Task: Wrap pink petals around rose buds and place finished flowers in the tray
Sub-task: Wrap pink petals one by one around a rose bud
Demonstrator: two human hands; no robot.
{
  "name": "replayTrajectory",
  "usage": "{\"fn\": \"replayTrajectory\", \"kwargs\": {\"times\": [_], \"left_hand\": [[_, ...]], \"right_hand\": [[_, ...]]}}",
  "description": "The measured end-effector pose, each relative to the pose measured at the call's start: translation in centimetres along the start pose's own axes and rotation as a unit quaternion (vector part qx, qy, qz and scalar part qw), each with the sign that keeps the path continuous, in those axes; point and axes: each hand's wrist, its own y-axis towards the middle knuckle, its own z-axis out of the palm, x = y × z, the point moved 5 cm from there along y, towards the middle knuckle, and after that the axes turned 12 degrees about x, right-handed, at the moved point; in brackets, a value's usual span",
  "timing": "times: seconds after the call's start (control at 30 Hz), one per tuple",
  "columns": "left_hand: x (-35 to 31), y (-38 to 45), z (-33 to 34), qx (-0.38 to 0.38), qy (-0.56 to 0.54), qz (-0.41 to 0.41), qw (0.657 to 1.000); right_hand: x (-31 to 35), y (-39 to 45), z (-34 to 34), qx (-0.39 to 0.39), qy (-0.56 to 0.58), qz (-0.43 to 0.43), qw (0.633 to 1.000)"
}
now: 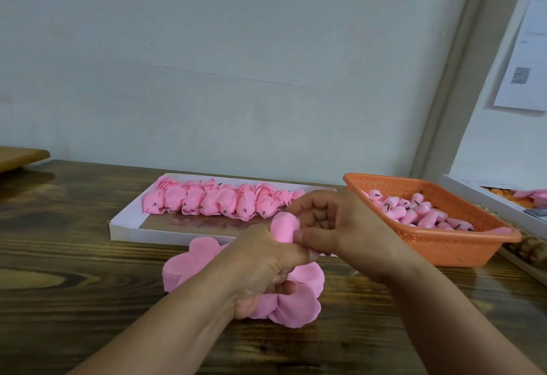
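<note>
both hands meet above the petal stack (299,303): left hand (263,259) and right hand (334,226) pinch a part-wrapped rose (284,229), held close to the white tray (124,226) for easy placing.

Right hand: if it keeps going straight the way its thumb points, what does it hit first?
Right hand points leftward; its thumb already touches the pink petal gripped by the left hand. So that petal first, though depth is unclear.

A dark wooden table (88,256) with strong grain fills the lower view, and a pale grey-blue wall (207,63) rises behind it. Above the table's right end, a printed paper sheet (524,57) hangs on a white panel. At the table's far left edge sits a light wooden board (20,157).
</note>
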Motion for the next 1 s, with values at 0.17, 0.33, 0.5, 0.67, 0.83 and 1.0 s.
{"fn": "replayTrajectory", "kwargs": {"times": [0.17, 0.33, 0.5, 0.67, 0.83, 1.0], "left_hand": [[-0.1, 0.0, 0.1, -0.01, -0.001, -0.005, 1.0], [0.0, -0.1, -0.1, -0.014, 0.004, -0.012, 1.0], [0.1, 0.0, -0.1, -0.01, 0.013, -0.014, 1.0], [0.1, -0.1, 0.1, 0.007, 0.009, -0.019, 1.0], [-0.1, 0.3, -0.2, -0.014, 0.007, -0.027, 1.0], [-0.4, 0.8, -0.7, -0.004, 0.019, -0.036, 0.999]], "right_hand": [[0.3, 0.3, 0.2, -0.029, -0.061, -0.016, 0.998], [0.1, 0.4, 0.5, -0.059, -0.094, -0.009, 0.994], [0.4, 0.5, 0.2, -0.039, -0.063, -0.019, 0.997], [-0.1, 0.7, 0.4, -0.025, -0.004, -0.009, 1.0], [1.1, 0.9, 0.6, 0.021, -0.039, -0.018, 0.999], [1.7, 1.5, 0.1, 0.025, -0.074, -0.017, 0.997]]}}
